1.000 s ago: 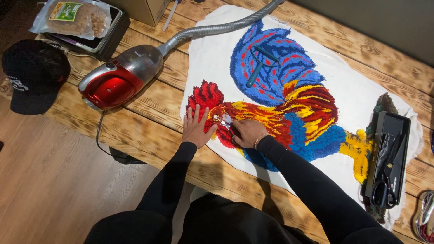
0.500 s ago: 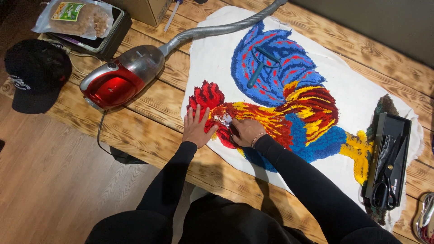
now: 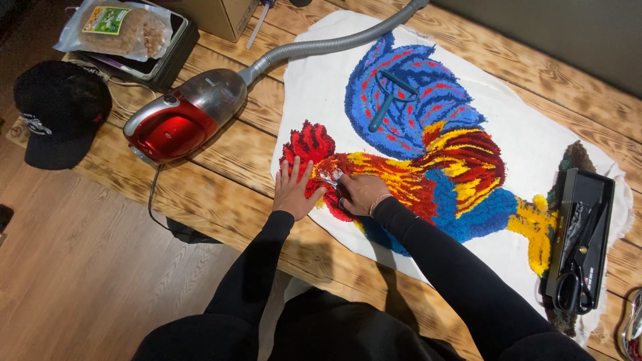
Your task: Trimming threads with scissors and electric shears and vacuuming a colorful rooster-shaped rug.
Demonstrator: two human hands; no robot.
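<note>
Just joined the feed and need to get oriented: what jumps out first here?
A bright tufted rooster rug in blue, red and yellow lies on white backing cloth across the wooden table. At the rooster's head, the left hand presses flat while the right hand works small metal scissors. A red canister vacuum sits on the left.

The view has drifted slightly, so everything sits a little further right in frame. The right hand [image 3: 360, 192] has edged closer to the left hand [image 3: 294, 190] over the rug's [image 3: 428, 144] red patch.
</note>
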